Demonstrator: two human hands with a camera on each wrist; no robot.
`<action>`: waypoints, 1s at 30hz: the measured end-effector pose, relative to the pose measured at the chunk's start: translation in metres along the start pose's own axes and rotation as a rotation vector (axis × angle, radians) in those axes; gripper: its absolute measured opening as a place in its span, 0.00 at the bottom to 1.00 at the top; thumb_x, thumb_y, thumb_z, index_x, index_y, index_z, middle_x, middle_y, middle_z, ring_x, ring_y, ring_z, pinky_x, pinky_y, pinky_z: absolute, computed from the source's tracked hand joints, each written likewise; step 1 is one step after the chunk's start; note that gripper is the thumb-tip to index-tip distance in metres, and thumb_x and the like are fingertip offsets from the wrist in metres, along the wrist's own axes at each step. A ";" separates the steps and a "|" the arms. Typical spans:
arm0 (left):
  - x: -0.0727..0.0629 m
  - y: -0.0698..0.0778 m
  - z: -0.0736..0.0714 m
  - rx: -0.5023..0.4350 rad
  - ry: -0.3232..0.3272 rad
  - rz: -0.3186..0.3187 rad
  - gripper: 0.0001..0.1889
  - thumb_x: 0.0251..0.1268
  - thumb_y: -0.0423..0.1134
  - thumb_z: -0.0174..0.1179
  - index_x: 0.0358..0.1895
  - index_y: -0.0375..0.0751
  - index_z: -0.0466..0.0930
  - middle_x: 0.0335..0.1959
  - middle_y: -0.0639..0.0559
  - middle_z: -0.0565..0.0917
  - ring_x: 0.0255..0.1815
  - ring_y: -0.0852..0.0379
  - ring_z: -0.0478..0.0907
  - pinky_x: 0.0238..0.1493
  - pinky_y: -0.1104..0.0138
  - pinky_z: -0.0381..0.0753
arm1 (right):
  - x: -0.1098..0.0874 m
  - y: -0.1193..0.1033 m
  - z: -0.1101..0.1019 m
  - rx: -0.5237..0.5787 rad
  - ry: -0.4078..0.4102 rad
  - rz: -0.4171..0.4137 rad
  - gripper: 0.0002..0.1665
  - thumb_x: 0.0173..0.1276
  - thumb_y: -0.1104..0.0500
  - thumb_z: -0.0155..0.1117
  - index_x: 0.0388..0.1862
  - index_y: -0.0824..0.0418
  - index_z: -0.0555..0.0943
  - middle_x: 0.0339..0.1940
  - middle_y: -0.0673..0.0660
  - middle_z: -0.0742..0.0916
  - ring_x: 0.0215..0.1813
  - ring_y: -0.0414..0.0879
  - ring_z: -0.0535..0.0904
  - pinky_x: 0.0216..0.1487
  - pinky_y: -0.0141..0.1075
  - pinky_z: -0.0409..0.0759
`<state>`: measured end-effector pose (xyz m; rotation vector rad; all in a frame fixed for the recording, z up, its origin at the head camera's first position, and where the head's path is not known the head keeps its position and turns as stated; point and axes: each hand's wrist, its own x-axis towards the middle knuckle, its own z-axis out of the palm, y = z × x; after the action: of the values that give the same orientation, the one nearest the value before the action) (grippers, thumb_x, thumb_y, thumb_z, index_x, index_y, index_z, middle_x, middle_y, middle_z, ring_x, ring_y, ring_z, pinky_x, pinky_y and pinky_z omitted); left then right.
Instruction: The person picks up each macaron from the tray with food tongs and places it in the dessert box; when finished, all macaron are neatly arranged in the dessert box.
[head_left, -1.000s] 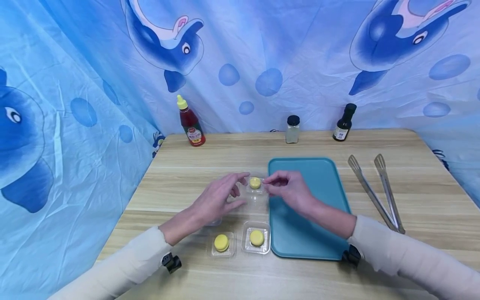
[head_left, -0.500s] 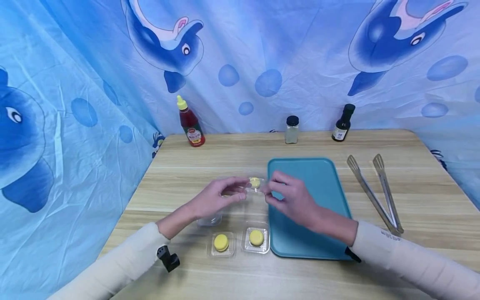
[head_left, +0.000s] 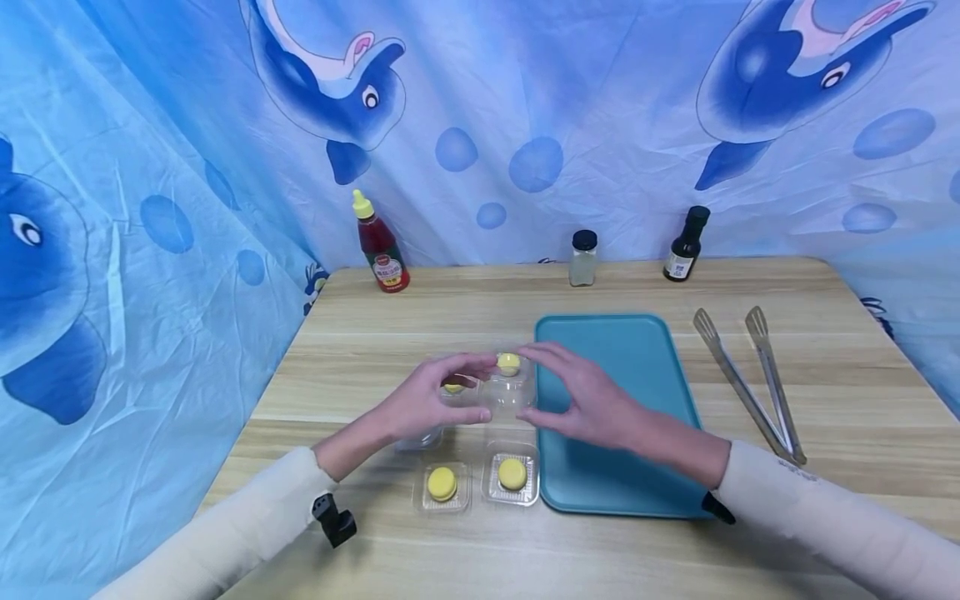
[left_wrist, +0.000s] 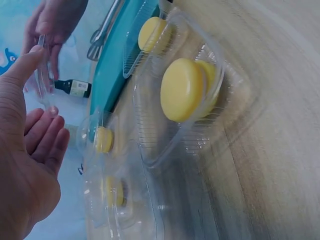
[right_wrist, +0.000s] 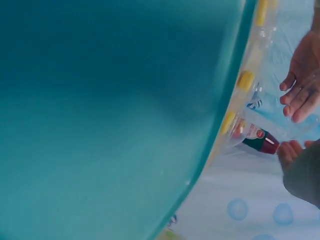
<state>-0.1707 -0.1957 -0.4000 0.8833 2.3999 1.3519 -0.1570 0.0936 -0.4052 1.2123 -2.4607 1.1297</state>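
Note:
Between my two hands a clear plastic lid [left_wrist: 43, 82] is held up above the table. My left hand [head_left: 427, 396] grips its left side, thumb on the near edge and fingers on the far edge. My right hand [head_left: 592, 392] holds its right side with thumb and fingers spread. Beyond the lid a yellow macaron [head_left: 508, 364] shows in a clear tray. Another macaron [head_left: 453, 387] is partly hidden by my left fingers. Closer to me, a left macaron [head_left: 442, 484] and a right macaron [head_left: 512, 474] sit in open clear trays.
A teal tray [head_left: 615, 492] lies under my right forearm. More clear plastic pieces [head_left: 420, 439] lie beside my left wrist. Metal tongs [head_left: 757, 400] are at the right. Along the back stand a red sauce bottle [head_left: 384, 250], a black-capped jar [head_left: 583, 260] and a dark bottle [head_left: 686, 246].
My right hand has gone from a pinch to a wider grip on the lid. The left fingers have closed in on its other side. The trays and macarons stay put.

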 end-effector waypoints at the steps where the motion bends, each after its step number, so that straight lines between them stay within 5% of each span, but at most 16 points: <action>1: -0.001 0.000 0.000 0.019 0.008 0.010 0.39 0.63 0.44 0.79 0.77 0.45 0.73 0.71 0.45 0.80 0.68 0.55 0.78 0.70 0.53 0.78 | -0.001 -0.001 -0.001 0.032 -0.024 0.064 0.45 0.66 0.49 0.82 0.78 0.60 0.74 0.73 0.60 0.80 0.71 0.57 0.79 0.70 0.55 0.79; 5: -0.005 0.001 0.002 0.124 0.032 0.081 0.39 0.60 0.48 0.80 0.75 0.48 0.75 0.70 0.52 0.81 0.67 0.59 0.78 0.69 0.56 0.79 | -0.004 -0.004 -0.002 0.127 -0.077 0.206 0.41 0.65 0.49 0.82 0.74 0.59 0.79 0.70 0.57 0.84 0.66 0.56 0.82 0.67 0.55 0.82; 12: -0.015 0.003 0.012 0.420 -0.001 0.275 0.41 0.55 0.52 0.83 0.72 0.45 0.77 0.64 0.53 0.84 0.63 0.56 0.81 0.64 0.56 0.83 | -0.018 -0.015 0.007 -0.002 -0.096 0.161 0.45 0.56 0.46 0.88 0.68 0.63 0.82 0.64 0.59 0.87 0.65 0.54 0.84 0.66 0.51 0.83; 18: -0.027 0.005 0.023 0.571 -0.082 0.281 0.43 0.55 0.60 0.80 0.72 0.46 0.76 0.69 0.55 0.81 0.70 0.56 0.77 0.71 0.55 0.78 | -0.035 -0.025 0.021 -0.116 -0.118 0.142 0.46 0.53 0.44 0.89 0.65 0.66 0.83 0.61 0.60 0.88 0.62 0.55 0.85 0.63 0.50 0.85; 30: -0.043 0.006 0.042 0.646 -0.163 0.210 0.45 0.54 0.63 0.79 0.73 0.47 0.75 0.70 0.56 0.79 0.70 0.58 0.76 0.71 0.57 0.78 | -0.054 -0.041 0.040 -0.120 -0.157 0.190 0.47 0.49 0.47 0.91 0.65 0.66 0.82 0.61 0.58 0.87 0.59 0.53 0.86 0.61 0.46 0.87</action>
<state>-0.1142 -0.1905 -0.4212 1.3664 2.6957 0.5013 -0.0848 0.0832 -0.4350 1.0910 -2.7673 0.9454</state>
